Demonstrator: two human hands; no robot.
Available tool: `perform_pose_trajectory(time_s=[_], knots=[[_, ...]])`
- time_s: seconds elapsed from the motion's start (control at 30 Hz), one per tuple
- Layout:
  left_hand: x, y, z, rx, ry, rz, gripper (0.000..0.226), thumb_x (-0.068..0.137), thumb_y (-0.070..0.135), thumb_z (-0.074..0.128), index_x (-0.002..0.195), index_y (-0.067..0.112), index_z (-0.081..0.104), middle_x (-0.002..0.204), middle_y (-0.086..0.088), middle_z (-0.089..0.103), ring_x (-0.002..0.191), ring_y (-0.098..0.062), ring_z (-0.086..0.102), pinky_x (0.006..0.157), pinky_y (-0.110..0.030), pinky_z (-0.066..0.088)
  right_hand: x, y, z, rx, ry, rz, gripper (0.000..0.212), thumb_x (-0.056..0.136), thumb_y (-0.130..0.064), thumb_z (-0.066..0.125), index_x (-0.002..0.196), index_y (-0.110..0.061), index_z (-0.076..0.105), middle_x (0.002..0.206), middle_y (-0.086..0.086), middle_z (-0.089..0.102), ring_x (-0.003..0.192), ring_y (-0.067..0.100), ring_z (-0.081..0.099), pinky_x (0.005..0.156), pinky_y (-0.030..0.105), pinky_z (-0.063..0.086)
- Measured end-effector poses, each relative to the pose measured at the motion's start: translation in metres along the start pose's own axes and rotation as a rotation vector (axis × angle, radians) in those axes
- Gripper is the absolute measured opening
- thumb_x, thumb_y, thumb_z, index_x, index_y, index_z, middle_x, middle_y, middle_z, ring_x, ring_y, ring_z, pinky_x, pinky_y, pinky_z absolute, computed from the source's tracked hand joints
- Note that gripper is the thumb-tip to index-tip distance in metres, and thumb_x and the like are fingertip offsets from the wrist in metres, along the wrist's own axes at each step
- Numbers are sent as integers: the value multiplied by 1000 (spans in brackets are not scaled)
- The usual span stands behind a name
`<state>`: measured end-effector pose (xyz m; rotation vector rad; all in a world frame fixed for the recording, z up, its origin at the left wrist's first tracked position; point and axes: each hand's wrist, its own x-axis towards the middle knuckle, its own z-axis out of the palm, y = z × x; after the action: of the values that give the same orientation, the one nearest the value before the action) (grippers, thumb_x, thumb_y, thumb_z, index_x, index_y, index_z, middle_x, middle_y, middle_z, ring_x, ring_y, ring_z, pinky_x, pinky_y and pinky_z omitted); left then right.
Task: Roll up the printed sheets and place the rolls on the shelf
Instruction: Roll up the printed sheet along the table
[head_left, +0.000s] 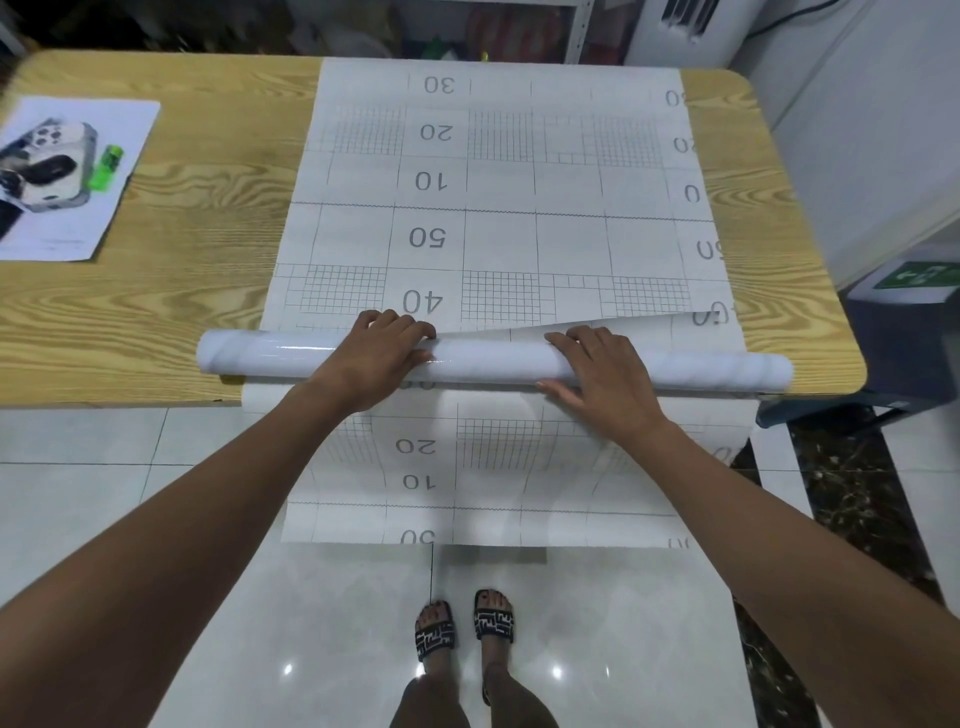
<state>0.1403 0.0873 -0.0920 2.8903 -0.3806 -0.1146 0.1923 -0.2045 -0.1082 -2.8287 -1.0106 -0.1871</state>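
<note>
A long white roll (483, 358) lies across the near edge of the wooden table (208, 197). A wide printed sheet (498, 171) with grid lines and numbers spreads from the roll toward the far edge. Another stretch of the sheet (498, 483) hangs off the table's front toward the floor. My left hand (376, 358) rests on top of the roll left of its middle, fingers curved over it. On the roll further right lies my right hand (600, 374), fingers spread flat and thumb against its near side. Just beyond the right hand, a sheet edge (649, 322) lifts slightly.
A printed photo page (67, 176) lies at the table's left with a green lighter (106, 166) on it. A dark bin with a green sign (909, 322) stands right of the table. Shelving (467, 31) is behind the table. My sandalled feet (465, 626) stand on glossy tiles.
</note>
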Motion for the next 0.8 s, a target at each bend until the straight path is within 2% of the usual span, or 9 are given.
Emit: perform_pose_trajectory(time_s=[0.13,0.2,0.3,0.43,0.63,0.73,0.8], knots=[[-2,-1,2,-6,22,11,27,96,25,42,114,9,54,104,-9,61,96,-30,50,91,-39,30,-1,-1,-1,19,-28,6,60,83,-56,43,119,-11,56,104,9,61,87,29,56,74,38,45],[-3,-1,3,-6,15,13,33,96,30,35,114,10,54,104,-9,60,96,-29,50,90,-38,32,1,0,-1,40,-41,17,59,82,-56,46,120,-11,55,105,9,61,88,29,56,75,38,45],[-6,0,2,-8,17,31,46,93,36,22,117,11,51,112,-7,57,100,-27,49,88,-38,35,4,1,0,74,-50,27,56,83,-55,47,115,-11,56,106,8,61,89,28,56,76,38,44],[-10,4,2,0,41,22,52,89,42,25,120,9,50,120,-10,53,104,-29,47,88,-41,37,7,2,-1,97,-40,21,54,85,-55,42,109,-9,58,100,8,62,86,28,56,75,38,43],[-9,7,0,45,63,22,47,86,42,37,118,11,51,117,-14,54,102,-33,50,83,-44,43,10,2,0,77,-29,30,52,87,-53,40,109,-10,58,108,9,58,86,27,52,73,37,43],[-7,6,0,61,83,30,41,82,31,61,116,10,53,114,-16,55,101,-37,51,82,-46,42,13,2,-1,29,-17,38,50,88,-50,37,106,-10,60,104,10,57,85,28,51,72,37,43],[-6,5,0,68,65,25,48,73,23,74,115,11,54,114,-17,56,100,-37,51,82,-47,42,15,1,-2,19,-27,43,51,89,-49,33,105,-10,61,99,9,57,83,28,51,70,37,42]])
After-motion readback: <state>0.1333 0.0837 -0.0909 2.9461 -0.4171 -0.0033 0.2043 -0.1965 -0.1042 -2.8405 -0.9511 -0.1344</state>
